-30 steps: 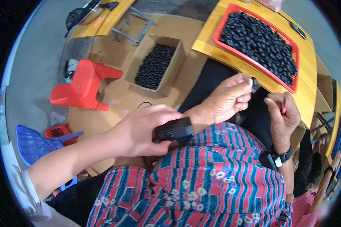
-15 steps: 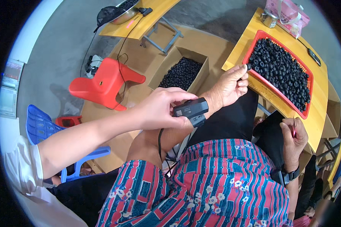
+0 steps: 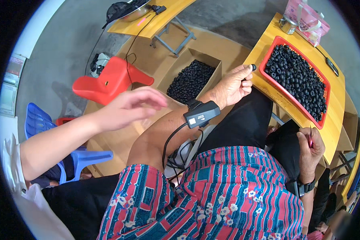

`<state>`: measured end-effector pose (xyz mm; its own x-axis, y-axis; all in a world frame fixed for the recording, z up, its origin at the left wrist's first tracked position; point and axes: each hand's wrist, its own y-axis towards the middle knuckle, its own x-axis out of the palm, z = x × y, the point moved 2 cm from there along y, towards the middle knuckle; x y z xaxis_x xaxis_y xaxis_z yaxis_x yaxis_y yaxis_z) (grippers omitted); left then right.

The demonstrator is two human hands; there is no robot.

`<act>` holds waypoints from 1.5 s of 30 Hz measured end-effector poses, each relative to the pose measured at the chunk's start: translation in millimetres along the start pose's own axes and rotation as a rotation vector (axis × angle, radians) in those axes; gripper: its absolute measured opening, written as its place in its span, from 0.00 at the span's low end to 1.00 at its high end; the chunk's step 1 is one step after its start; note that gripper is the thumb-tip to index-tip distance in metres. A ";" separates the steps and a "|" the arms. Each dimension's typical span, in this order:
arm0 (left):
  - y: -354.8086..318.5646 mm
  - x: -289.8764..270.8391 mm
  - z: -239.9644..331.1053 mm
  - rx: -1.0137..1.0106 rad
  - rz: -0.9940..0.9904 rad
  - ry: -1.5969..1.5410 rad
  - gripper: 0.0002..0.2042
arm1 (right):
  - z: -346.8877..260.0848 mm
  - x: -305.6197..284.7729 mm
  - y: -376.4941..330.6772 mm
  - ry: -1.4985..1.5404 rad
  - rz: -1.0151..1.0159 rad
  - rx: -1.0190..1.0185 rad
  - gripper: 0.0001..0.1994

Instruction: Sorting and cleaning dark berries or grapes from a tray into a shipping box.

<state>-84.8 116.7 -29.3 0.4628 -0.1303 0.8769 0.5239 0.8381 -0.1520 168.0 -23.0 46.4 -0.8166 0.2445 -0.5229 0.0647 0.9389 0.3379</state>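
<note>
Yellow table (image 3: 264,48), left hand (image 3: 232,85) pinching black bead (image 3: 253,67), right hand (image 3: 311,149) gripping red tool (image 3: 310,140)

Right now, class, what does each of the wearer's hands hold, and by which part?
The left hand pinches a small black round piece at its fingertips. The right hand grips a thin red tool, mostly hidden in the fist.

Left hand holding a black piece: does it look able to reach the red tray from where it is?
Probably yes. The left hand pinches a small black piece right beside the red tray rim, and nothing visible lies between them. The right hand is at the tray's near corner.
</note>
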 end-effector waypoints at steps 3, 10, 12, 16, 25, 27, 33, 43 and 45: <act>15.4 1.0 -3.2 0.010 -0.036 0.025 0.07 | 1.7 -4.5 0.2 0.010 0.010 0.052 0.04; 13.3 -5.1 1.3 0.043 0.014 0.051 0.07 | 1.0 -0.6 -0.1 0.006 0.000 0.029 0.04; 12.0 -4.6 3.1 0.048 0.015 0.045 0.07 | 2.5 -0.2 -0.3 0.002 -0.007 0.032 0.03; 12.4 7.4 6.9 0.008 -0.015 -0.083 0.07 | 3.2 -3.5 0.6 -0.008 -0.002 0.036 0.03; -3.0 62.0 41.1 -0.018 -0.353 -0.333 0.10 | 0.5 -1.7 7.1 -0.014 -0.034 0.028 0.03; -4.3 65.4 46.4 -0.006 -0.390 -0.305 0.11 | 2.6 -3.4 8.4 0.046 -0.020 0.066 0.03; -1.0 51.5 53.8 0.007 -0.339 -0.286 0.11 | 36.5 -28.4 20.1 0.257 0.073 0.332 0.03; -7.5 -10.2 132.9 0.155 -0.036 0.809 0.07 | 143.0 -147.0 51.0 0.391 0.398 0.319 0.11; -16.3 -16.8 170.7 0.193 -0.013 1.195 0.11 | 145.8 -157.2 50.3 0.276 0.426 0.333 0.12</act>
<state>-223.2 195.7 36.3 0.8803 -0.4611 -0.1121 0.4653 0.8851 0.0134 383.3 21.1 31.5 -0.7953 0.5853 -0.1578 0.5581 0.8086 0.1861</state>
